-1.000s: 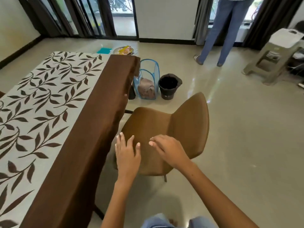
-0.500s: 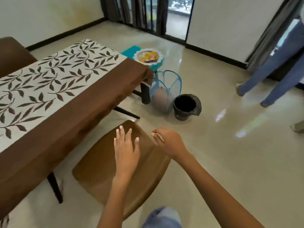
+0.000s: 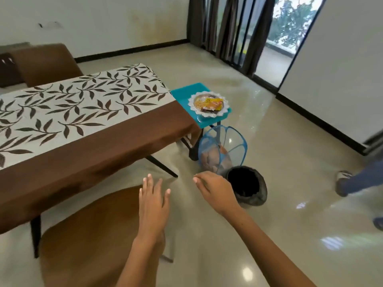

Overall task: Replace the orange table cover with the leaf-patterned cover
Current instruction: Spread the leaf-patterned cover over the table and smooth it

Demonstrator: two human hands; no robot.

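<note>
The leaf-patterned cover point(image 3: 78, 112), cream with dark brown leaves and a brown border, lies spread over the table on the left. An orange-brown cloth point(image 3: 213, 157) is bundled inside a blue mesh basket point(image 3: 224, 148) on the floor by the table's far corner. My left hand point(image 3: 152, 200) hovers with fingers straight above the edge of a brown chair point(image 3: 91, 235) and holds nothing. To its right, my right hand point(image 3: 213, 189) is relaxed and empty, above the floor near a black bin point(image 3: 246, 185).
A teal stool point(image 3: 187, 94) bearing a plate of packaged food point(image 3: 209, 104) stands at the table's far end. Another brown chair point(image 3: 45, 63) sits behind the table. A person's legs point(image 3: 360, 179) are at the right edge. Curtains and glass doors are at the back.
My view has swung left, so the table now fills the left side. Both hands have drifted off the chair seat toward its edge and the floor, and still hold nothing.
</note>
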